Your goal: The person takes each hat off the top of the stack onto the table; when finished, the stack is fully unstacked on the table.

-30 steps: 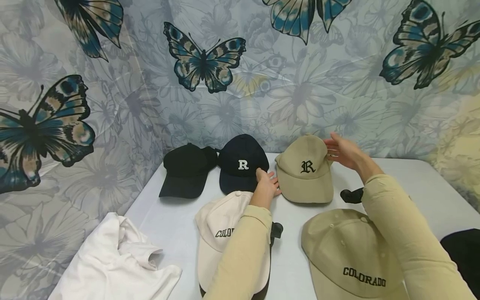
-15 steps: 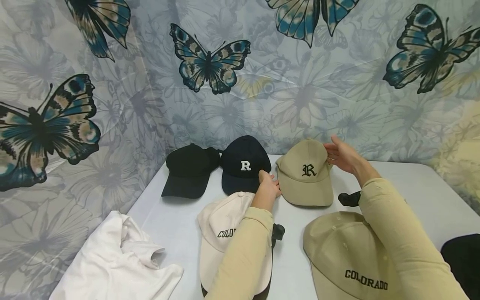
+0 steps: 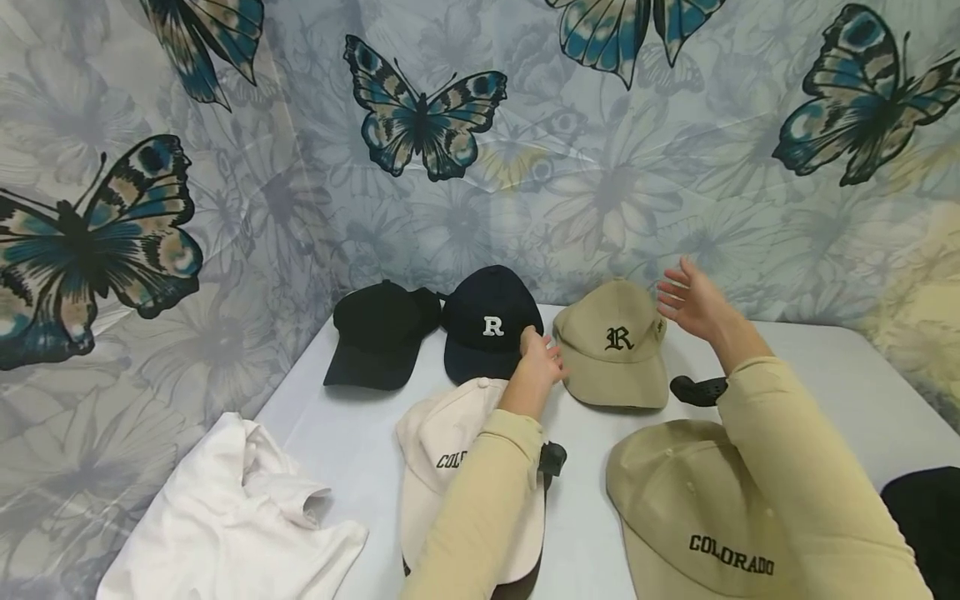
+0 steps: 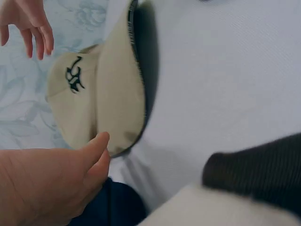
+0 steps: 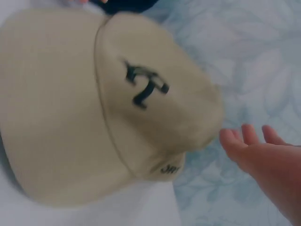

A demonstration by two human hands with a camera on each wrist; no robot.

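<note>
A tan cap with a black R [image 3: 613,343] [image 4: 96,96] [image 5: 103,103] sits at the back of the white table [image 3: 360,442], next to a navy cap with a white R [image 3: 487,333]. My left hand [image 3: 542,362] [image 4: 51,181] hovers by the tan cap's left brim edge, fingers relaxed, holding nothing. Just right of the cap's crown my right hand [image 3: 686,300] [image 5: 256,148] is lifted off it, fingers spread. Both sleeves are pale yellow.
A black cap [image 3: 378,333] lies at the back left. A cream COLORADO cap [image 3: 442,458] and a tan COLORADO cap [image 3: 690,508] lie near me. White cloth [image 3: 232,525] is at the front left, dark fabric [image 3: 926,508] at the right edge. A butterfly curtain [image 3: 480,133] backs the table.
My right hand has lifted off the tan R cap's crown and drawn slightly to the right. My left hand has risen a little from the brim edge.
</note>
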